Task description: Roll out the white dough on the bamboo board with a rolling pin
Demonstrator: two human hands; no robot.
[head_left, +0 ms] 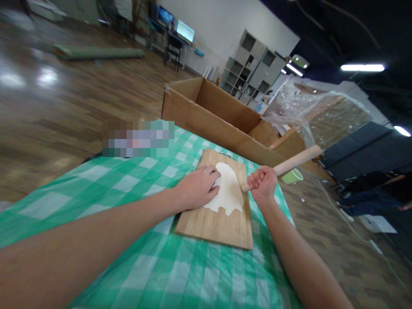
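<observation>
A flattened sheet of white dough (229, 189) lies on a wooden cutting board (219, 225) on the table. My left hand (198, 186) rests on the dough's left edge, its fingers curled down onto it. My right hand (263, 183) is closed in a fist round one end of a wooden rolling pin (294, 161). That end touches the dough's right edge, and the rest of the pin slants up and to the right, clear of the board.
A green and white checked cloth (154, 266) covers the table. A large open cardboard box (222, 118) stands just behind the board, with crumpled clear plastic (317, 113) to its right. A green bowl (292, 176) sits on the floor beyond the table's right edge.
</observation>
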